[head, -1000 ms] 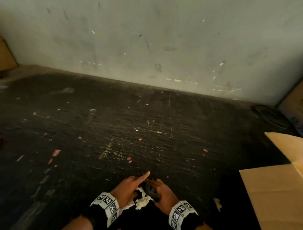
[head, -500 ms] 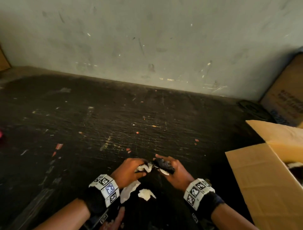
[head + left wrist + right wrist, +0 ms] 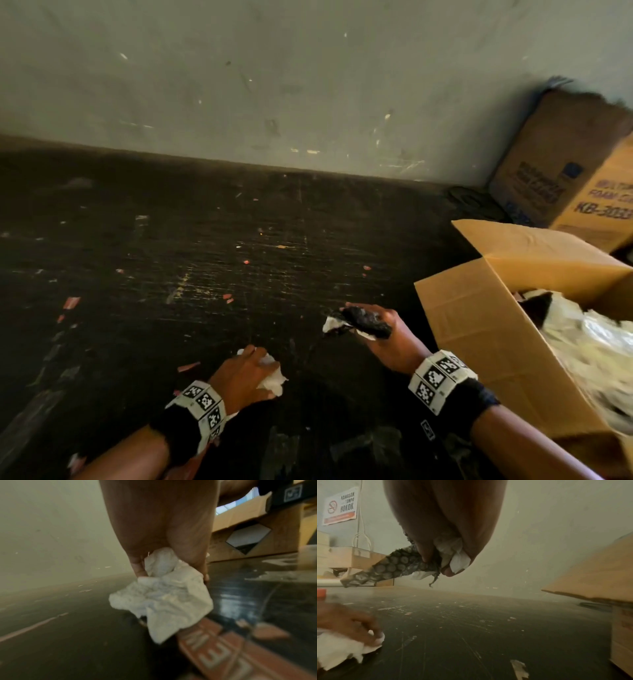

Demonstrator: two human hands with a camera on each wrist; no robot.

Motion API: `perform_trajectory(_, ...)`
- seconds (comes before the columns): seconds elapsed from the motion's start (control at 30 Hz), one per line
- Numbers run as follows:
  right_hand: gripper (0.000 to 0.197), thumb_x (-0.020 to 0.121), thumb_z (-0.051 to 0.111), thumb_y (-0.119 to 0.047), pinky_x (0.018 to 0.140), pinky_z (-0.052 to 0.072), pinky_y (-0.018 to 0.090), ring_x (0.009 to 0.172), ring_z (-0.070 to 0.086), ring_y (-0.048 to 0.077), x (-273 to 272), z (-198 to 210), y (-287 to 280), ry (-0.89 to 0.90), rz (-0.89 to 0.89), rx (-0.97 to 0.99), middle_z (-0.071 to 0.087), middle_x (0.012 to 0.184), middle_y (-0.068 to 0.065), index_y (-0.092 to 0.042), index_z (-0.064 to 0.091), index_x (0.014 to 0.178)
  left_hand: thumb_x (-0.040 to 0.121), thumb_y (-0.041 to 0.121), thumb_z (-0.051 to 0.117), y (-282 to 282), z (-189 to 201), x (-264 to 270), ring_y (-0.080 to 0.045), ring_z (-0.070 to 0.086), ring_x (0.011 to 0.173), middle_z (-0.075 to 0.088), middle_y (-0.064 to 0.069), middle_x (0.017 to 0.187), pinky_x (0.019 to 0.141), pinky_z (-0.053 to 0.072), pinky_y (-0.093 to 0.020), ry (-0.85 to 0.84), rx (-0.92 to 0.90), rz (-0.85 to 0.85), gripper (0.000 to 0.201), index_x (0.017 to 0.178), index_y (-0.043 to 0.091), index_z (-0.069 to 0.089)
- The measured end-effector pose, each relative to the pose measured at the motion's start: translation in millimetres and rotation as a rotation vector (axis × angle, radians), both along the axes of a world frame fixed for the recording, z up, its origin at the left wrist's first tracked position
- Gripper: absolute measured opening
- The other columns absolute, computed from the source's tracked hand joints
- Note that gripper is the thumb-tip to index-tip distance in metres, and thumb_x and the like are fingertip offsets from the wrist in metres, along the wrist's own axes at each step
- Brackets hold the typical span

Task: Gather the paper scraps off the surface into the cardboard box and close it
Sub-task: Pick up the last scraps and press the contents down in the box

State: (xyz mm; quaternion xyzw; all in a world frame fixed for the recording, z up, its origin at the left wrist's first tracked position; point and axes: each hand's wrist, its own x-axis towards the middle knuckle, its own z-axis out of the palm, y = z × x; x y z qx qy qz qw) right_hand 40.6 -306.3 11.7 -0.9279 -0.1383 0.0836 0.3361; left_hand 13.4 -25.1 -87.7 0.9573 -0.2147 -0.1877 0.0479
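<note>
My left hand grips crumpled white paper scraps low over the dark floor; the left wrist view shows the white wad bunched under the fingers. My right hand is raised beside the open cardboard box, holding a wad of black bubble wrap and white paper. In the right wrist view the black bubble wrap and white scrap stick out of the fist. The box's flaps stand open and it holds pale crumpled waste.
Small red and white paper bits dot the black scratched floor. A second printed cardboard box leans in the right corner against the grey wall. A red printed strip lies under my left hand.
My hands have parted: the right hand rose toward the box with its black-and-white wad, while the left dropped to the floor and closed on the white scraps. The view swung right, revealing more box.
</note>
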Motion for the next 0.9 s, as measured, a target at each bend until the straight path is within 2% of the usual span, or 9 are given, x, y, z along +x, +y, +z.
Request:
perform_trajectory(0.07,0.034,0.088,0.064,-0.015,0.097,0.049,0.029,0.106,0.060,0.003,-1,3,-4,0.026,0.019,0.018,0.064,0.116,-0.006,-0.022,0.059,0.122,0.094,0.034,0.048,-5,0,0,-0.020,0.031,0.132,0.033,-0.006,0.145,0.105,0.038,-0.036,-0.048,0.053,-0.012,0.049,0.141,0.026,0.036)
perform_trajectory(0.17,0.032,0.089,0.062,-0.015,0.097,0.048,0.027,0.107,0.060,0.004,-2,5,-2,0.041,0.069,0.011,0.063,0.116,-0.006,-0.021,0.059,0.121,0.094,0.021,0.049,-12,8,-2,-0.020,0.038,0.128,0.039,-0.007,0.140,0.103,0.039,-0.033,-0.113,0.041,0.004,0.043,0.137,0.022,0.041)
perform_trajectory(0.3,0.037,0.089,0.062,-0.017,0.099,0.046,0.024,0.109,0.058,0.001,-2,1,5,0.056,0.118,0.055,0.062,0.117,-0.010,-0.025,0.055,0.125,0.091,0.023,0.056,-9,33,-12,-0.019,0.040,0.127,0.034,-0.005,0.143,0.104,0.039,-0.030,-0.247,-0.207,0.112,0.043,0.134,0.022,0.047)
perform_trajectory(0.43,0.052,0.089,0.063,-0.014,0.108,0.041,0.027,0.122,0.052,0.002,-7,-6,16,0.042,0.208,0.085,0.059,0.131,-0.005,-0.021,0.045,0.137,0.087,0.028,0.063,12,50,-40,-0.012,0.040,0.128,0.023,0.001,0.149,0.107,0.033,-0.026,-0.146,-0.384,0.239,0.039,0.125,0.022,0.057)
perform_trajectory(0.53,0.063,0.087,0.065,-0.015,0.110,0.035,0.022,0.126,0.046,-0.002,-5,-14,21,0.036,0.245,0.090,0.053,0.138,-0.007,-0.022,0.036,0.143,0.084,0.032,0.068,29,48,-62,-0.006,0.043,0.124,0.037,0.009,0.141,0.109,0.033,-0.028,0.097,-0.343,0.297,0.042,0.124,0.023,0.057)
perform_trajectory(0.6,0.064,0.086,0.066,-0.017,0.111,0.037,0.029,0.127,0.047,0.001,-2,-19,25,0.014,0.249,0.096,0.053,0.138,-0.006,-0.025,0.037,0.143,0.088,0.029,0.063,31,43,-74,-0.012,0.049,0.118,0.044,0.002,0.135,0.102,0.038,-0.027,0.147,-0.242,0.288,0.030,0.115,0.017,0.063)
perform_trajectory(0.7,0.063,0.086,0.067,-0.018,0.110,0.040,0.033,0.126,0.048,0.002,0,-15,28,0.016,0.221,0.111,0.054,0.137,-0.006,-0.030,0.039,0.141,0.094,0.022,0.052,25,37,-75,-0.016,0.054,0.112,0.052,-0.008,0.128,0.098,0.041,-0.026,0.143,-0.157,0.305,0.026,0.116,0.010,0.062)
perform_trajectory(0.83,0.064,0.085,0.067,-0.020,0.109,0.041,0.037,0.128,0.047,0.003,1,-4,17,-0.033,0.170,0.094,0.053,0.137,-0.008,-0.035,0.038,0.140,0.094,0.020,0.052,22,37,-67,-0.018,0.045,0.123,0.049,-0.005,0.134,0.101,0.033,-0.026,0.051,-0.113,0.273,0.031,0.124,0.015,0.057)
perform_trajectory(0.9,0.075,0.084,0.068,-0.016,0.110,0.039,0.039,0.132,0.043,0.007,-4,15,3,-0.080,0.156,0.053,0.049,0.142,-0.004,-0.037,0.028,0.144,0.093,0.022,0.055,16,46,-59,-0.013,0.049,0.119,0.053,0.000,0.127,0.101,0.036,-0.023,0.029,-0.187,0.192,0.024,0.117,0.020,0.059)
